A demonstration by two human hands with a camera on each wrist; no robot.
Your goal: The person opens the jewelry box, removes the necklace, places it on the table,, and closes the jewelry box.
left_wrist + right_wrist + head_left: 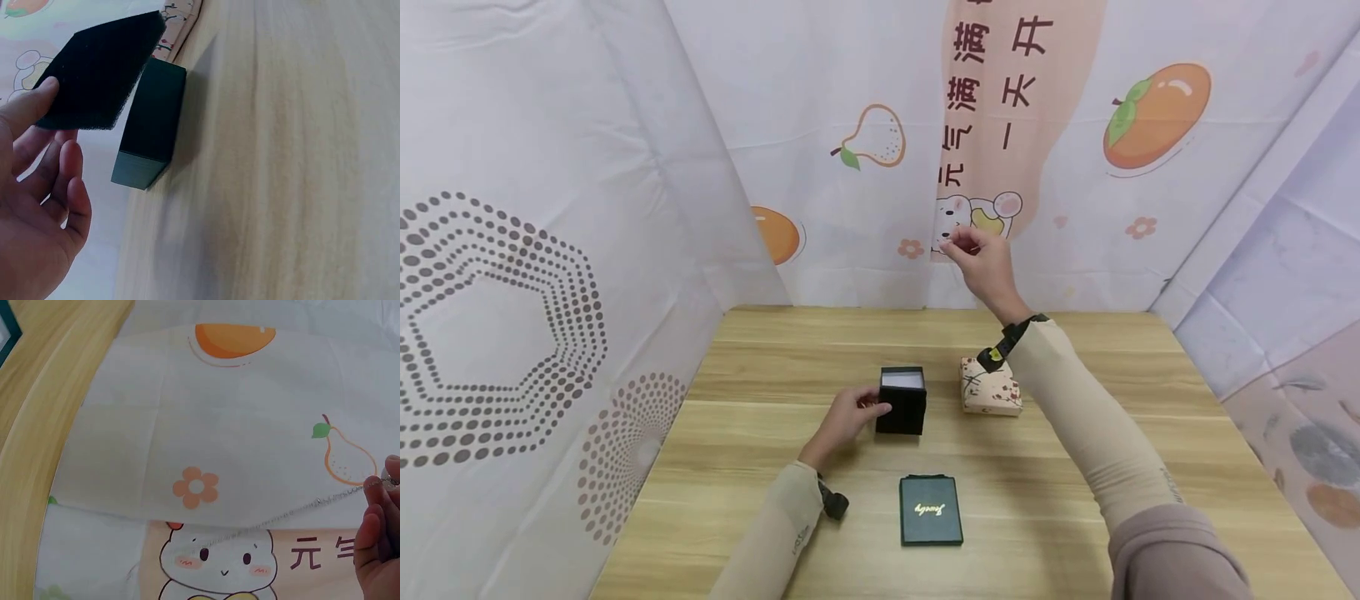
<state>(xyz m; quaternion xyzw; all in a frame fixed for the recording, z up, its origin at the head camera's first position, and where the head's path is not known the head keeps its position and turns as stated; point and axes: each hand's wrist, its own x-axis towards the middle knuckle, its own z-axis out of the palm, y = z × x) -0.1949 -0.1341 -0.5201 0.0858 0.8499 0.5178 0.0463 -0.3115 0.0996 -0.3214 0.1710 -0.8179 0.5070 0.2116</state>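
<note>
Chain (317, 502), thin and silver, is suspended in the air from the right hand (980, 260), well above the table (737, 442) and in front of the printed cloth (850, 279); its far end is faint, and from the head view it is too fine to trace. Grip of the right hand: closed to a pinch, thumb and fingertips meeting on one end of the chain. Grip of the left hand (44, 200): thumb against the face of a black pad (103, 75), fingers curled behind, the pad held by its edge and tilted. Immediately beside the pad stands a dark box (153, 115), upright on the table, its top open onto a pale interior in the head view; whether pad and box touch cannot be determined. A flower-patterned box (988, 392) sits to the right of the dark box, apart from it, near the right wrist. Nearer the person, a flat green piece (931, 525) with gold lettering lies face up on the table.
</note>
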